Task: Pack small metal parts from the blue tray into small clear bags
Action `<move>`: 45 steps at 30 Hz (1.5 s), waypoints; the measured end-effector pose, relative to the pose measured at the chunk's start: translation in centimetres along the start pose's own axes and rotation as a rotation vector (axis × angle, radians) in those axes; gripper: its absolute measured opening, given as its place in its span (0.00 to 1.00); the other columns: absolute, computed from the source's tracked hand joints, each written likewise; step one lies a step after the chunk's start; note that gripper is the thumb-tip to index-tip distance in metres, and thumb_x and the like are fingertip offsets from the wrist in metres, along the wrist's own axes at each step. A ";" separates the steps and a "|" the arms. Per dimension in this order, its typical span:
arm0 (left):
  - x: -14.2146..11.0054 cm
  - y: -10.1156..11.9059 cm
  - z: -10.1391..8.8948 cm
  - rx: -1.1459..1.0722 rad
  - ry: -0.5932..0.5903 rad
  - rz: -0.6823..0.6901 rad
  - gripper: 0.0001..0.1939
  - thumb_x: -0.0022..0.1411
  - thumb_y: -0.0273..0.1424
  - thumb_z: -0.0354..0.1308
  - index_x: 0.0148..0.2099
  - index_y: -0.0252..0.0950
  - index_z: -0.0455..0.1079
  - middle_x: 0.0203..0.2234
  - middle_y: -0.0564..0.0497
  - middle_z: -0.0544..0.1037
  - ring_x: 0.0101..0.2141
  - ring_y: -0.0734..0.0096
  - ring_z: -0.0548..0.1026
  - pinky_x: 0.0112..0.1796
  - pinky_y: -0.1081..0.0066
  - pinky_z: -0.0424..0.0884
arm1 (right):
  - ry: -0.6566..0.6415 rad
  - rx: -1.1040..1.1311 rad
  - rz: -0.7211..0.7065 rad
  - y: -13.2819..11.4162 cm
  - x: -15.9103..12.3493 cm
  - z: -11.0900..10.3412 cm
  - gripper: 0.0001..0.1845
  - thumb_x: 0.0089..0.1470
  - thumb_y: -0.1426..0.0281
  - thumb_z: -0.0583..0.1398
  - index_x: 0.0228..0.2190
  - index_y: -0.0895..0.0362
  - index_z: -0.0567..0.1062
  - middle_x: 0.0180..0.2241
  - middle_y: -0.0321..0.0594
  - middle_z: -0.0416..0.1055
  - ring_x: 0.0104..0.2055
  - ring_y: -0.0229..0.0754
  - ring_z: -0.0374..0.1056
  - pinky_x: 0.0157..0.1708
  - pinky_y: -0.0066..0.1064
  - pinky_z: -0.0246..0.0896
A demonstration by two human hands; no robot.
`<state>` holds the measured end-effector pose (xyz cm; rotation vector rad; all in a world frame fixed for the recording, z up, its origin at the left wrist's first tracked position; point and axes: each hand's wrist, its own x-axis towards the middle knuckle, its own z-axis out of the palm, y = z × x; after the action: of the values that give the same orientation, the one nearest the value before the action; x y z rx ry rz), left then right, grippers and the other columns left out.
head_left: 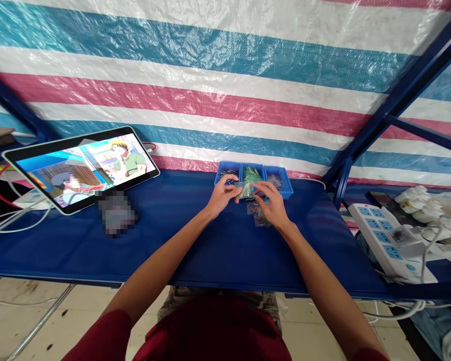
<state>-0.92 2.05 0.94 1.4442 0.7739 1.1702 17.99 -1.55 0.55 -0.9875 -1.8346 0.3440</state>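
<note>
Between my two hands is a small clear plastic bag (245,189) with thin pale pieces inside, too small to name. My left hand (221,196) pinches its left side between thumb and fingers. At its right edge, the fingers of my right hand (273,201) are closed on it. Directly behind stand three blue bins. The left bin (221,168) holds thin metal pieces like screws or nails, and the middle bin (262,167) holds green pieces. Clear plastic material lies in the right bin (288,183). Several small filled bags (261,219) lie on the table below my right hand.
A tablet (93,168) leans at the left of the blue table (165,200), with white cables beside it. A blurred dark object (117,213) lies before it. At right are a power strip (383,238), white bundles (417,203) and a blue metal frame (364,135).
</note>
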 end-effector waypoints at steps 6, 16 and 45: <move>0.1 0.0 0.3 -0.064 -0.100 -0.046 0.23 0.59 0.49 0.58 0.38 0.31 0.73 0.26 0.48 0.74 0.28 0.71 0.74 0.32 0.70 0.71 | 0.091 -0.046 -0.007 0.0 0.2 0.1 0.11 0.60 0.63 0.56 0.32 0.55 0.75 0.36 0.43 0.72 0.38 0.43 0.70 0.38 0.34 0.66; -0.2 -0.1 0.5 -0.002 -0.037 -0.044 0.23 0.53 0.42 0.65 0.47 0.36 0.66 0.18 0.57 0.72 0.19 0.74 0.71 0.26 0.72 0.70 | 0.028 0.132 0.090 -0.2 -0.1 0.1 0.15 0.61 0.67 0.52 0.48 0.53 0.69 0.36 0.39 0.72 0.30 0.38 0.70 0.33 0.33 0.68; -0.1 0.6 0.5 -0.092 0.078 -0.138 0.22 0.51 0.47 0.65 0.27 0.31 0.68 0.18 0.52 0.73 0.19 0.71 0.74 0.23 0.74 0.68 | -0.082 -0.099 -0.054 -0.2 -0.1 0.6 0.23 0.56 0.59 0.60 0.52 0.50 0.72 0.53 0.47 0.63 0.47 0.46 0.68 0.46 0.40 0.68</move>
<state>-0.53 1.68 1.49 1.2557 0.8487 1.1465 17.42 -1.64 0.33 -1.0020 -1.9646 0.2663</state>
